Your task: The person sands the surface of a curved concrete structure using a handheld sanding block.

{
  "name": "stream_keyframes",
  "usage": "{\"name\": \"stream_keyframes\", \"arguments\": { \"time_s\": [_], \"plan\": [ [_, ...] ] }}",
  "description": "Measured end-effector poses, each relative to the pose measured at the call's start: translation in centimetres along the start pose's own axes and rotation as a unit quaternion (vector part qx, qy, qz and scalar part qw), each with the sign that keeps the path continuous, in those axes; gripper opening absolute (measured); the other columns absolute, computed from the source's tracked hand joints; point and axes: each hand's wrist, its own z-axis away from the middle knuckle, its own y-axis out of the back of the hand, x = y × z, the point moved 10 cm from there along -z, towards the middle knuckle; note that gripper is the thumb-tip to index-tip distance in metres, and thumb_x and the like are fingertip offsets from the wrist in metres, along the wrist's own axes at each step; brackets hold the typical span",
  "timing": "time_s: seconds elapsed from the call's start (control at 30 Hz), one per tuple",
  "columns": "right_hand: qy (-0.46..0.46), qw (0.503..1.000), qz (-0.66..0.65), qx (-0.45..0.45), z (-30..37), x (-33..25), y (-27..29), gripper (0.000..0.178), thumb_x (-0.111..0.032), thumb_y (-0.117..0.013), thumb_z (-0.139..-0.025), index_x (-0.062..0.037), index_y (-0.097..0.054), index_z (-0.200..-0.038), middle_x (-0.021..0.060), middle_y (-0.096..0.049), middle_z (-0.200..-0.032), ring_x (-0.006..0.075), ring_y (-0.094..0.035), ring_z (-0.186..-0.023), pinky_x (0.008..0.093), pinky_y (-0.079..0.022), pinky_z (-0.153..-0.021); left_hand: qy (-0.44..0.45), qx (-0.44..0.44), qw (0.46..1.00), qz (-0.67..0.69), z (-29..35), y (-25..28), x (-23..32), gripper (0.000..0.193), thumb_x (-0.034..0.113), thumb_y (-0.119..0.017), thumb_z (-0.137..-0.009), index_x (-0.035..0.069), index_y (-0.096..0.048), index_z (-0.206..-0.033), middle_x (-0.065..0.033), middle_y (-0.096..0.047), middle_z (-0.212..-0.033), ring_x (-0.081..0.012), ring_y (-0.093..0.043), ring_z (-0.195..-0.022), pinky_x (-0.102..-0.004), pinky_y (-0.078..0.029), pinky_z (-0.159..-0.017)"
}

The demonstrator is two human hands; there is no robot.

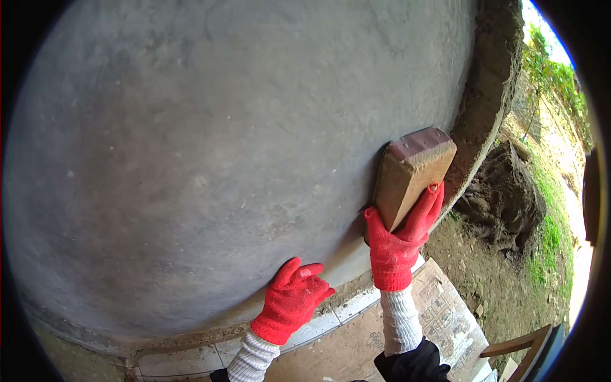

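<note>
My right hand [398, 251], in a red knit glove with a fingertip poking through, grips a wooden sanding block [407, 178]. Dark reddish sheet, seemingly sandpaper, wraps its upper end and is fixed there with small fasteners. The block's far face lies against the grey plastered wall [210, 159], close to the wall's right edge. Lower and to the left, my left hand [294, 299] wears the same kind of red glove. Its fingers are loosely bent and apart, with nothing in them, near the wall's lower part.
A rough, unplastered edge [487, 89] borders the wall on the right. Light tiles [318, 330] run along its foot, beside a dirty patterned board [445, 318]. A wooden frame piece [519, 347] stands at the lower right. Outside are a dark stump-like mass [506, 197] and grassy soil.
</note>
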Motion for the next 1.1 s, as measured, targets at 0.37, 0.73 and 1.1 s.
{"name": "stream_keyframes", "arguments": {
  "time_s": [0.37,0.73,1.1],
  "plan": [
    [-0.049,0.992,-0.053,-0.107,15.0,5.1,-2.9,0.134,-0.021,-0.09,-0.059,-0.0228,0.003,-0.155,0.0321,-0.013,-0.152,0.0543,-0.03,-0.134,0.0541,-0.039,-0.102,-0.02,0.002,0.999,0.032,-0.7,0.3,0.6,0.015,0.027,-0.078,-0.073,0.021,-0.064,-0.074,0.0075,-0.068,-0.079,-0.0144,-0.06,-0.106,-0.0436,-0.023,-0.112],
    [-0.043,0.998,-0.044,-0.033,10.9,4.4,-1.8,0.132,-0.023,-0.092,-0.056,-0.0225,-0.004,-0.155,0.0328,-0.012,-0.153,0.0546,-0.026,-0.137,0.0557,-0.036,-0.105,-0.013,-0.004,1.0,0.016,-0.7,0.3,0.8,0.016,0.03,-0.079,-0.072,0.021,-0.065,-0.074,0.0067,-0.068,-0.078,-0.0134,-0.06,-0.105,-0.0445,-0.022,-0.113],
    [-0.017,0.999,-0.028,-0.009,1.5,0.6,0.0,0.123,-0.014,-0.09,-0.059,-0.0221,-0.013,-0.155,0.032,-0.015,-0.153,0.0537,-0.032,-0.134,0.0528,-0.039,-0.102,0.006,-0.002,1.0,0.006,-0.4,0.7,0.2,0.019,0.03,-0.072,-0.08,0.021,-0.059,-0.07,0.0041,-0.069,-0.089,-0.0126,-0.057,-0.108,-0.0394,-0.028,-0.112]
  ]
}}
